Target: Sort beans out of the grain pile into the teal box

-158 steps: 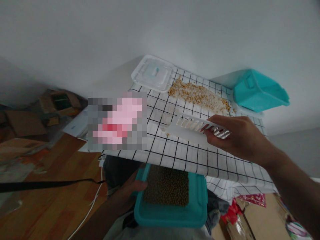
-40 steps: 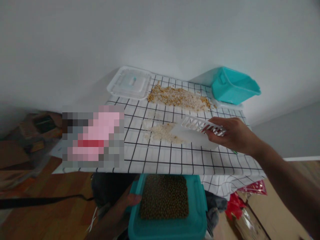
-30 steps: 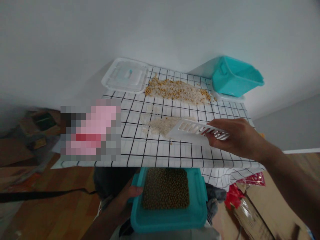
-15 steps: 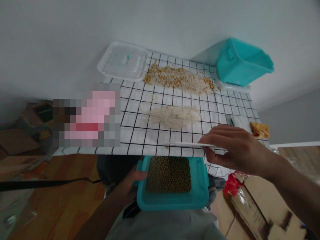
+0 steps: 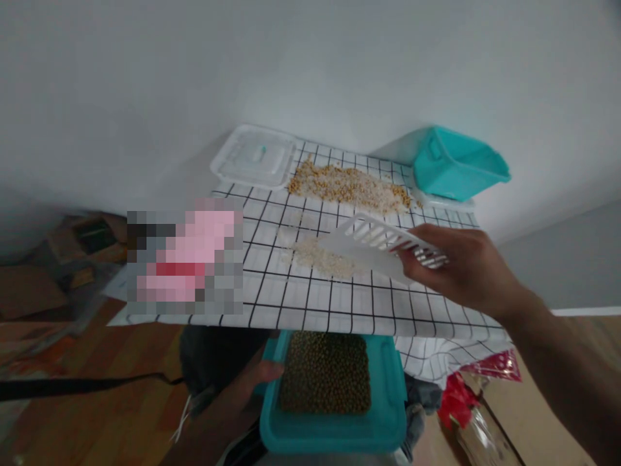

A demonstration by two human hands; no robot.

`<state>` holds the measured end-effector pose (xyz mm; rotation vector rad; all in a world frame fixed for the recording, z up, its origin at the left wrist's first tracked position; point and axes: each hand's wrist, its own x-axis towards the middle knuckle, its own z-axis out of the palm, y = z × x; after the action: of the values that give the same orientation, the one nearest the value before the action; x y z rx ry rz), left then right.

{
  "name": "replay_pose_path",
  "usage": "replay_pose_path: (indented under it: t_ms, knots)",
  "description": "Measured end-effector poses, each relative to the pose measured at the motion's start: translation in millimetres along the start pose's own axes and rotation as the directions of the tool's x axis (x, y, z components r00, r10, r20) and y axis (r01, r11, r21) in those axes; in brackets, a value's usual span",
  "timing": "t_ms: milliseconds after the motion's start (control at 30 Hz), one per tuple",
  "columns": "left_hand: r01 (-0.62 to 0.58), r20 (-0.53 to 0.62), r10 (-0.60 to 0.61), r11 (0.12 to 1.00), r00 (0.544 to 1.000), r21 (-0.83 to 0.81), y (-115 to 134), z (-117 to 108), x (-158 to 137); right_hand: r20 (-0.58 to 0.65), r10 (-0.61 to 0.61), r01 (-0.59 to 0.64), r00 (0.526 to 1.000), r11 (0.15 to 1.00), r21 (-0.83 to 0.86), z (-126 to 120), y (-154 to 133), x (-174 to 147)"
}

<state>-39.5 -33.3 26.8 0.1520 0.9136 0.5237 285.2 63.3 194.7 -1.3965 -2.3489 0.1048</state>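
Observation:
My left hand (image 5: 257, 382) grips the left side of a teal plastic container (image 5: 334, 437) below the table's front edge; small greenish-brown beans (image 5: 325, 375) fill its middle. In my right hand (image 5: 449, 265), fingers closed, is a flat white plastic panel with slots (image 5: 373, 246), tilted above the table. Under and left of the panel lies a thin pile of pale rice-like grains (image 5: 325, 259), part of it hidden. Farther back, a longer heap of yellow beans mixed with pale grains (image 5: 349, 188) spreads across the checked cloth (image 5: 286, 310).
A clear plastic lid (image 5: 255, 155) lies at the back left, and an open teal bin (image 5: 460, 165) stands at the back right by the wall. A blurred-out pink item (image 5: 194, 246) is on the left. Cardboard boxes (image 5: 33, 285) sit on the floor.
My right hand has lifted the white panel from the front edge to over the grains, turning its slotted face into view. The camera view has tilted up. My left hand still holds the container.

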Motion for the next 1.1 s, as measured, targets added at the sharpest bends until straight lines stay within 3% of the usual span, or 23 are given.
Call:
replay_pose_path:
  t_ms: [133, 267, 433, 600, 833, 1100]
  knots:
    - [-0.028, -0.028, 0.027, 0.999, 0.999, -0.023, 0.6, 3.9, 0.3, 0.055, 0.044, -0.046, 0.998, 0.998, 0.044, 8.3, 39.2, 50.8]
    - [-0.045, 0.016, 0.046, 0.997, 0.999, -0.057, -3.6, -1.1, 1.2, 0.231, 0.129, -0.173, 0.964, 0.969, 0.178, 19.2, 71.0, 85.1]
    - [-0.078, 0.082, 0.082, 0.996, 0.993, -0.054, -8.7, -10.0, 4.4, 0.405, 0.144, -0.278, 0.903, 0.914, 0.296, 31.4, 87.0, 100.4]
    - [-0.059, 0.106, 0.064, 0.997, 0.992, -0.05, -6.8, -15.4, 7.1, 0.458, 0.143, -0.328, 0.878, 0.875, 0.356, 36.1, 89.3, 98.1]
    - [-0.054, 0.149, 0.064, 0.996, 0.987, -0.069, -5.1, -17.3, 8.0, 0.435, 0.089, -0.242, 0.896, 0.919, 0.311, 25.6, 75.4, 89.7]
    - [-0.04, 0.106, 0.046, 0.997, 0.993, -0.059, -2.8, -12.6, 7.6, 0.397, -0.04, -0.037, 0.917, 0.982, 0.183, 2.1, 43.3, 76.5]
